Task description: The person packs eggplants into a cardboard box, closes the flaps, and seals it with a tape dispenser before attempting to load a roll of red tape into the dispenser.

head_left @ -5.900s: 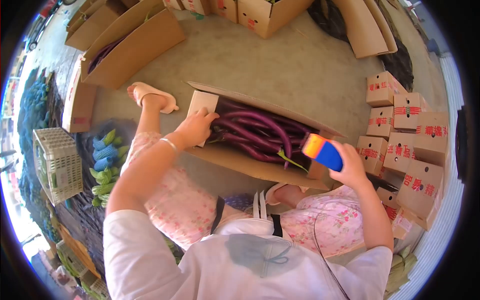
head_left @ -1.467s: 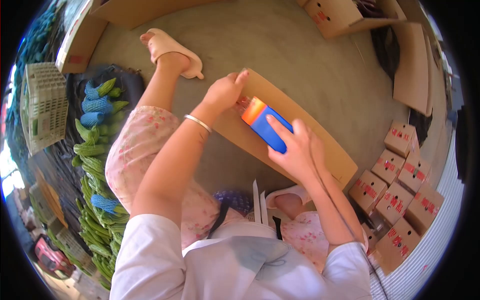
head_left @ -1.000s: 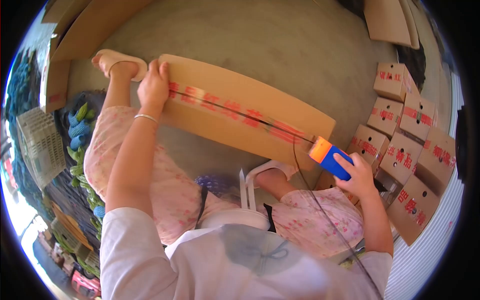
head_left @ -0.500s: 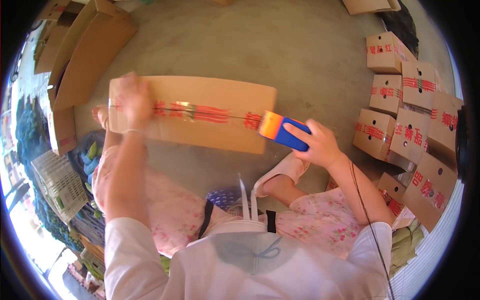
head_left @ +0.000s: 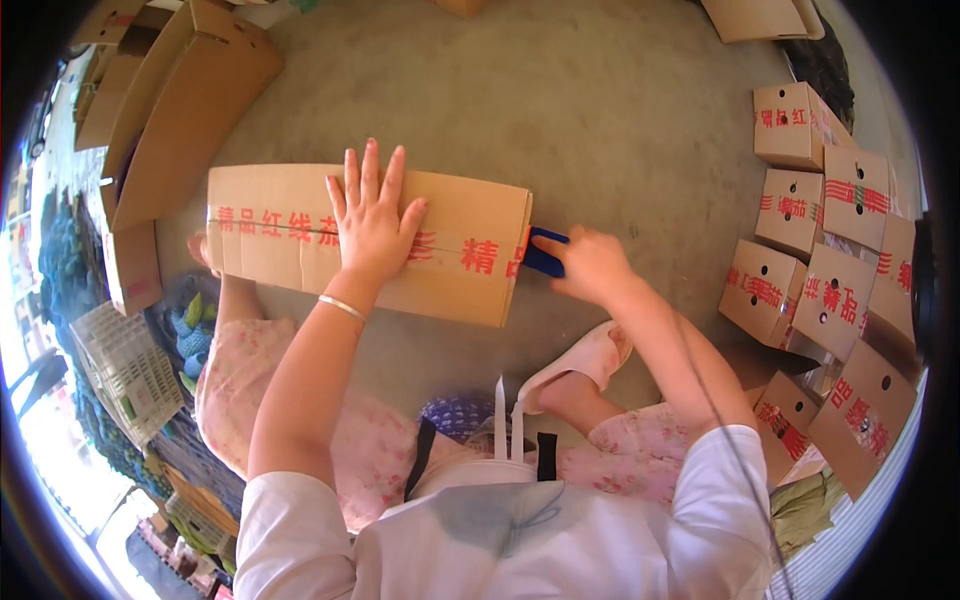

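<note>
A long cardboard box (head_left: 290,255) with red printing lies in front of me, its lengthwise seam facing up. My left hand (head_left: 375,220) rests flat on the middle of that face, fingers spread. At the box's right end, my right hand (head_left: 590,265) grips a blue tape dispenser (head_left: 545,252). The dispenser sits against the short end, with a sliver of its orange part showing at the box edge. Part of the dispenser is hidden by my fingers.
Several printed cartons (head_left: 790,205) are stacked along the right. Larger brown cardboard boxes (head_left: 190,120) stand at the upper left. A pale plastic crate (head_left: 130,365) lies at the left. My slippered foot (head_left: 585,370) is below the box's right end.
My left hand has moved from the box's left end to its middle and flattened out. The tape dispenser has gone from the top face, over the right edge, to the end.
</note>
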Tool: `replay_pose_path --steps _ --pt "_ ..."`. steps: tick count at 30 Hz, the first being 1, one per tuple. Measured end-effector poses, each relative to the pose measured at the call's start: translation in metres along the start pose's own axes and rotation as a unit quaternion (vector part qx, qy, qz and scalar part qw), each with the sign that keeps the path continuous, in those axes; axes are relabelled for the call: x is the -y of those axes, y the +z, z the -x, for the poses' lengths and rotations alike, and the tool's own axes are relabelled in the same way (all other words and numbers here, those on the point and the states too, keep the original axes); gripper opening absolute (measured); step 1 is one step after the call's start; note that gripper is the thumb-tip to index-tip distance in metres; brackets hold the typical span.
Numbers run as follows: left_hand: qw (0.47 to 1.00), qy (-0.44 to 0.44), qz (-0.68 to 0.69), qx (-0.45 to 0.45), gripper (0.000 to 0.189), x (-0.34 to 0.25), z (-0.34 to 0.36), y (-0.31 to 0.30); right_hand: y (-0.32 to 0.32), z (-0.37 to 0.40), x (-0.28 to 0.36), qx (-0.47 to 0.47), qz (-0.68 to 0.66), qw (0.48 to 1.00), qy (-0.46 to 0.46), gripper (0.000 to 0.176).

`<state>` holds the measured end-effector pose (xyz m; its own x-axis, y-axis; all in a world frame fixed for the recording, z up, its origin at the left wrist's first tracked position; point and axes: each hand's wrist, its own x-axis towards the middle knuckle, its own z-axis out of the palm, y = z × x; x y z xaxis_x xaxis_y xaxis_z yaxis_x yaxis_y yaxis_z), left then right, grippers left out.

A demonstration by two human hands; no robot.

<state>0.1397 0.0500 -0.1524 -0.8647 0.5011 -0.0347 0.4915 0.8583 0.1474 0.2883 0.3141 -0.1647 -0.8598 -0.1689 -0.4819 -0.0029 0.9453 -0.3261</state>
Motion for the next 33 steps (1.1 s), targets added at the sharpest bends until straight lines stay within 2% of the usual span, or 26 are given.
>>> replay_pose_path --steps 1,3,4,5,7,8,9,10,11,12,13,15,17,18,19,21,23,24,25,26,27,28,30,31,33 --pt "0.999 0.034 -0.004 0.007 0.063 0.004 0.001 -0.004 -0.010 -0.017 0.000 -0.002 0.000 1.000 0.000 0.060" --pt "0.997 0.070 -0.004 0.021 0.063 0.021 0.007 -0.008 -0.029 -0.035 0.003 0.131 -0.105 0.965 0.201 0.058" --pt "0.997 0.073 -0.007 0.021 0.063 0.046 0.002 -0.011 -0.046 -0.024 0.005 0.112 -0.172 0.950 0.235 0.062" --pt "0.997 0.071 -0.010 0.018 0.063 0.076 -0.004 -0.012 -0.041 -0.011 0.001 0.106 -0.165 0.951 0.237 0.062" --pt "0.991 -0.078 -0.040 -0.099 0.062 0.169 -0.006 -0.003 -0.005 0.028 0.003 -0.041 -0.336 0.910 0.241 0.063" --pt "0.981 -0.138 -0.086 -0.102 0.064 0.220 0.002 -0.009 0.019 0.050 0.017 -0.098 -0.473 0.846 0.224 0.063" --pt "0.974 -0.170 -0.108 -0.107 0.064 0.234 0.004 -0.015 0.036 0.069 0.033 -0.155 -0.596 0.762 0.199 0.062" --pt "0.964 -0.202 -0.129 -0.112 0.065 0.248 0.005 -0.021 0.039 0.083 0.052 -0.153 -0.645 0.711 0.234 0.061" --pt "0.948 -0.304 -0.077 -0.059 0.068 0.233 0.001 -0.034 0.038 0.090 0.068 -0.149 -0.691 0.656 0.267 0.060" --pt "0.916 -0.401 -0.024 -0.005 0.071 0.227 0.000 -0.045 0.035 0.089 0.078 -0.174 -0.691 0.634 0.299 0.060" --pt "0.930 -0.365 -0.047 -0.004 0.079 0.231 0.007 -0.040 0.035 0.087 0.072 -0.178 -0.691 0.636 0.294 0.060" --pt "0.939 -0.340 -0.037 0.041 0.082 0.217 0.026 -0.035 0.027 0.086 0.027 -0.244 -0.701 0.601 0.296 0.058" --pt "0.946 -0.287 -0.060 0.136 0.079 0.194 0.061 -0.038 -0.004 0.089 -0.005 -0.332 -0.627 0.646 0.281 0.055" --pt "0.924 -0.209 -0.122 0.295 0.075 0.170 0.067 -0.056 -0.018 0.093 -0.024 -0.381 -0.581 0.667 0.270 0.056" --pt "0.871 -0.123 -0.180 0.440 0.071 0.141 0.066 -0.085 -0.031 0.098 -0.038 -0.430 -0.531 0.685 0.254 0.056" --pt "0.900 -0.055 -0.144 0.408 0.064 0.080 0.056 -0.128 -0.070 0.116 -0.037 -0.489 -0.497 0.677 0.236 0.058" --pt "0.968 -0.049 -0.011 0.247 0.060 0.044 0.034 -0.120 -0.094 0.141 -0.023 -0.495 -0.484 0.686 0.221 0.059" --pt "0.998 0.016 0.017 0.060 0.058 0.041 0.021 -0.071 -0.101 0.152 -0.009 -0.500 -0.461 0.703 0.210 0.059" --pt "0.987 0.080 0.043 -0.130 0.056 0.037 0.010 -0.027 -0.104 0.163 0.007 -0.503 -0.437 0.718 0.199 0.059" --pt "0.991 -0.006 0.126 0.044 0.056 0.012 0.000 -0.029 -0.104 0.173 0.023 -0.492 -0.450 0.726 0.168 0.059" --pt "0.950 -0.090 0.206 0.216 0.056 -0.014 -0.007 -0.033 -0.102 0.184 0.038 -0.476 -0.467 0.732 0.138 0.063" --pt "0.950 -0.089 0.211 0.212 0.056 -0.029 -0.002 -0.037 -0.092 0.194 0.043 -0.473 -0.453 0.744 0.135 0.065" --pt "0.958 -0.087 0.230 0.144 0.055 -0.059 0.029 -0.042 -0.081 0.212 0.061 -0.453 -0.438 0.765 0.133 0.070" --pt "0.958 -0.083 0.232 0.146 0.055 -0.071 0.046 -0.035 -0.079 0.218 0.073 -0.439 -0.440 0.772 0.131 0.072" --pt "0.975 0.095 0.189 -0.064 0.051 -0.091 0.082 -0.014 -0.063 0.226 0.076 -0.437 -0.428 0.782 0.123 0.075"
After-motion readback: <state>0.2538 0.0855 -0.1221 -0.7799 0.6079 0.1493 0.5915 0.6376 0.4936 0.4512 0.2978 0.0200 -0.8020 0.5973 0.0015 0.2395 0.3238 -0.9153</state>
